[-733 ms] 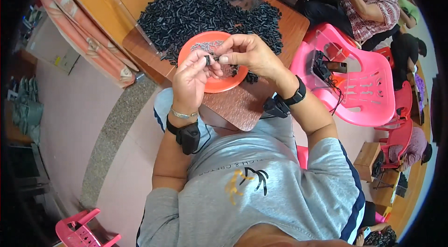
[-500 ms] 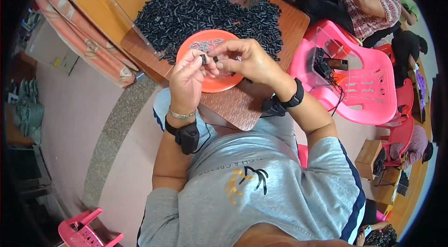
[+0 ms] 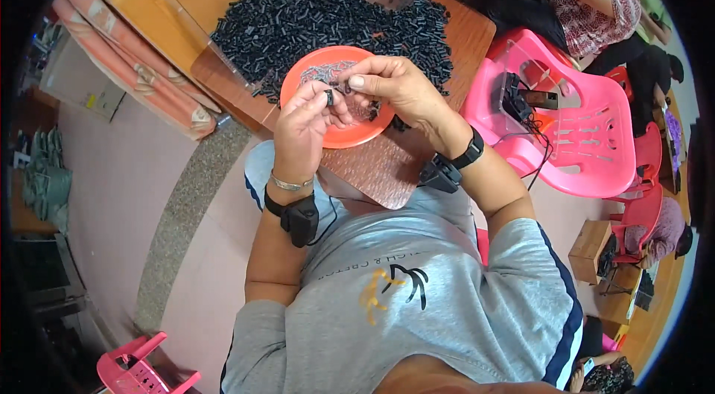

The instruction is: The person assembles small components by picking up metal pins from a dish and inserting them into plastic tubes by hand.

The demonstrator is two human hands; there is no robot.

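Black piece [image 3: 330,97] sits pinched in left hand [image 3: 303,117], mid-frame; right hand [image 3: 408,93], grip I cannot tell; lettering [image 3: 370,265] crosses grey shirt [image 3: 428,331].

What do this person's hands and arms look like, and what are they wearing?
The left hand and right hand are gloveless. Each wrist has a black strap with a chunky black device; a thin dark cable shows beside the left one. A silvery bracelet circles the left wrist. The grey sleeves are short, the right one edged navy and white.
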